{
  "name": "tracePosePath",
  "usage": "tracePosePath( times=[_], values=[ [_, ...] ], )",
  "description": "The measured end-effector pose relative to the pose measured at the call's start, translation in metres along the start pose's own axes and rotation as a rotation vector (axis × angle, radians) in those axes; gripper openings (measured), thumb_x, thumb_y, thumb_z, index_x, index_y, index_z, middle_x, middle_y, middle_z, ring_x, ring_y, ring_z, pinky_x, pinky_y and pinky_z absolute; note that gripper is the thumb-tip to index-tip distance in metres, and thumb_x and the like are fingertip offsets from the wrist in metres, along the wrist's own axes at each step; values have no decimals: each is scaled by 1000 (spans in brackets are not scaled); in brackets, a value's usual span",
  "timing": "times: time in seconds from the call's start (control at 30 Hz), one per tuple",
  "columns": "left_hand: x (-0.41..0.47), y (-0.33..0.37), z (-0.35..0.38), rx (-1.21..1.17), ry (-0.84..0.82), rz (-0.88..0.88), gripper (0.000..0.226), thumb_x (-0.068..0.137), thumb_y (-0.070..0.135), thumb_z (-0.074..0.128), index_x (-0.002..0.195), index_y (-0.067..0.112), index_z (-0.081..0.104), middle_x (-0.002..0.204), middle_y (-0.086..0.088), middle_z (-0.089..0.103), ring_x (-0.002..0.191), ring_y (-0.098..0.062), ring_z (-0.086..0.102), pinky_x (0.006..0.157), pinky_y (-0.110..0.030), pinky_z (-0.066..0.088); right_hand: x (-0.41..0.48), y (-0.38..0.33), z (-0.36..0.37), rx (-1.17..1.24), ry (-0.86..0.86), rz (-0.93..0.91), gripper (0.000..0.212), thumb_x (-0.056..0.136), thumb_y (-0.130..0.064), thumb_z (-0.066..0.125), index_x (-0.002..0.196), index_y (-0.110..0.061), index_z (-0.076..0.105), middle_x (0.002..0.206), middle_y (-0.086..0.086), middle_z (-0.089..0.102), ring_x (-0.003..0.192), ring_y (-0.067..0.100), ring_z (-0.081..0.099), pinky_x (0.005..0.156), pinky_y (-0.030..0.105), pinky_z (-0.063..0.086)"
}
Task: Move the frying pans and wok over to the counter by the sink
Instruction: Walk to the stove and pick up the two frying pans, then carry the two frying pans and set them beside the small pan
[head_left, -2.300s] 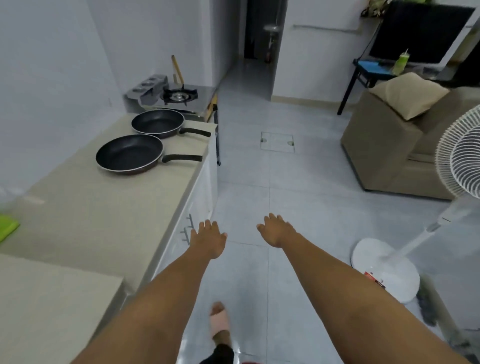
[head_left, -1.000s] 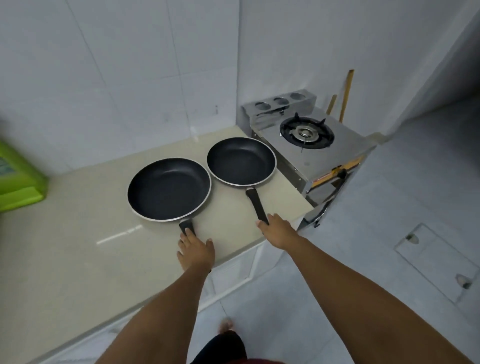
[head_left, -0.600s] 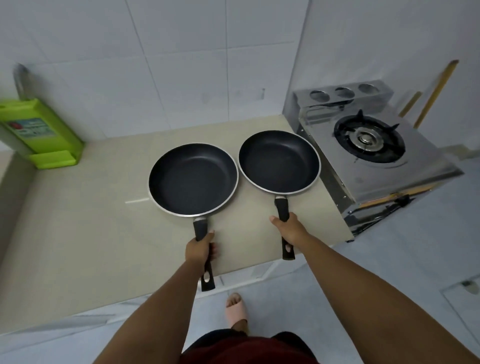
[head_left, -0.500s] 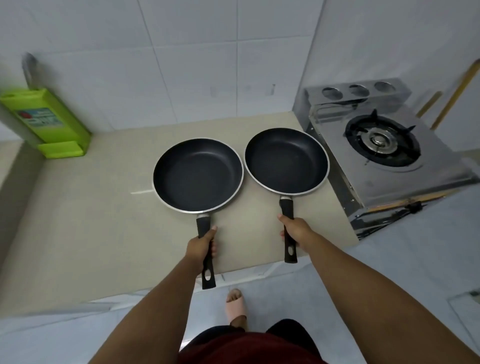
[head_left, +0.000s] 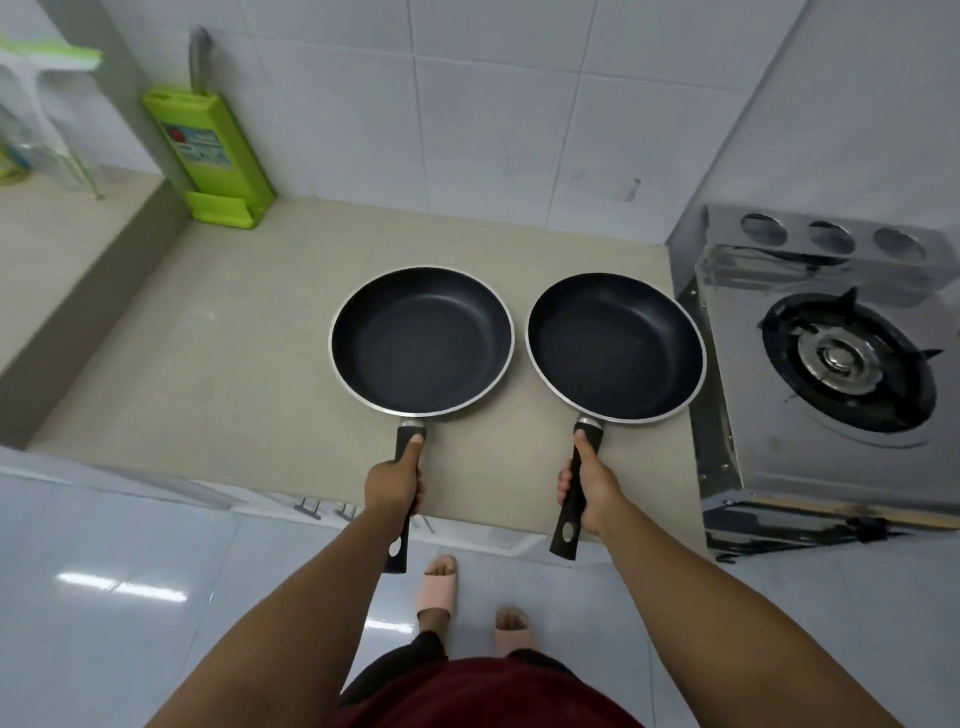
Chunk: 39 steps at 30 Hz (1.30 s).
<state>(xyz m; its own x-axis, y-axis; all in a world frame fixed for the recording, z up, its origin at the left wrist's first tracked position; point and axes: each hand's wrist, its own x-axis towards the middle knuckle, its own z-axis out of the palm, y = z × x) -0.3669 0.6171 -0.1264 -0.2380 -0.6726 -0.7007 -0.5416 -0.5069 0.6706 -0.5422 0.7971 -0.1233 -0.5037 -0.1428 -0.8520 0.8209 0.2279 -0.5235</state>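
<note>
Since half a sec ago the grips have tightened up: both thumbs now lie along the tops of the handles, pointing at the pans, and the pans sit a bit further apart, w/ a clear gap btwn the rims instead of nearly touching. Can't tell if they're lifted yet or just resting on the counter (head_left: 218, 364).

Left hand (head_left: 393, 486) is wrapped around the handle of the left pan (head_left: 422, 340), right hand (head_left: 589, 491) is closed around the handle of the right pan (head_left: 615, 345). Both pans are over the beige counter, side by side, right one just beside the gas stove (head_left: 831, 374). No wok in view, no sink either, so the drop-off spot is prob off to the left somewhere.

What could go wrong imo: one-handed grip near the middle of a long handle = the pan head wants to dip fwd, so a loose wrist tilts it. Swinging left could clank the rims together, or the left pan could clip the green holder (head_left: 208, 150) by the wall.

Orientation: both handles run roughly straight back toward the person, bowls away toward the tiled wall, long axes nearly parallel, open sides up
</note>
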Motion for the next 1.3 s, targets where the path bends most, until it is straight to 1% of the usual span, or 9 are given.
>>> tracePosePath(
  times=[0.1, 0.27, 0.37, 0.5, 0.6, 0.8, 0.93, 1.13, 1.3],
  values=[
    [-15, -4, 9, -60, 51, 20, 52, 87, 55, 61, 61, 11, 52, 49, -2, 51, 41, -16, 43, 43, -23, 39, -5, -5, -12, -89, 36, -86, 51, 89, -54, 61, 59, -16, 44, 42, -1, 44, 36, 15, 38, 44, 26, 36],
    [-35, -10, 22, -96, 143, 30, 55, 86, 57, 60, 58, 10, 54, 45, -2, 53, 38, -18, 47, 45, -24, 40, -15, -20, -22, -243, 167, -212, 65, 89, -52, 59, 43, -10, 43, 37, 4, 45, 39, 22, 40, 54, 32, 41],
    [-50, -21, 26, -122, 192, 26, 56, 86, 58, 60, 58, 9, 54, 41, -1, 53, 37, -18, 46, 45, -24, 40, -19, -20, -30, -316, 184, -254, 64, 90, -53, 58, 46, -8, 46, 37, 4, 47, 37, 21, 42, 49, 28, 40],
    [-70, -41, 20, -215, 250, 26, 56, 86, 58, 60, 60, 9, 54, 45, -2, 53, 39, -18, 47, 46, -25, 41, -28, -21, -38, -461, 157, -337, 60, 88, -57, 56, 55, -7, 49, 36, 2, 49, 29, 18, 43, 41, 22, 35],
    [-85, -56, 3, -307, 296, 60, 54, 86, 55, 61, 60, 9, 52, 44, -1, 51, 39, -16, 45, 45, -25, 40, -42, -24, -24, -538, 92, -405, 63, 87, -59, 56, 51, -8, 48, 31, 0, 47, 26, 18, 42, 41, 23, 34],
    [-116, -83, -45, -492, 435, 94, 53, 85, 56, 63, 59, 11, 52, 45, -1, 50, 38, -14, 45, 44, -26, 40, -72, -9, 38, -578, -100, -504, 57, 86, -57, 61, 61, -8, 50, 44, 5, 51, 33, 19, 43, 41, 23, 38],
    [-134, -105, -98, -564, 568, 74, 55, 85, 58, 62, 62, 9, 52, 52, -5, 53, 45, -18, 48, 50, -28, 44, -100, 13, 84, -692, -234, -553, 56, 86, -59, 60, 64, -9, 51, 48, 4, 52, 33, 17, 43, 38, 20, 36],
    [-159, -152, -170, -745, 723, -2, 51, 84, 56, 63, 65, 10, 53, 55, -5, 52, 46, -19, 46, 51, -27, 43, -147, 74, 156, -820, -476, -590, 56, 86, -58, 60, 58, -11, 47, 43, 1, 48, 29, 14, 41, 41, 23, 37],
    [-176, -194, -231, -824, 869, -39, 51, 85, 54, 63, 65, 9, 53, 55, -6, 52, 44, -19, 46, 49, -27, 42, -181, 145, 213, -901, -620, -550, 53, 87, -57, 61, 63, -11, 48, 46, 2, 48, 32, 15, 40, 38, 23, 36]
  ],
)
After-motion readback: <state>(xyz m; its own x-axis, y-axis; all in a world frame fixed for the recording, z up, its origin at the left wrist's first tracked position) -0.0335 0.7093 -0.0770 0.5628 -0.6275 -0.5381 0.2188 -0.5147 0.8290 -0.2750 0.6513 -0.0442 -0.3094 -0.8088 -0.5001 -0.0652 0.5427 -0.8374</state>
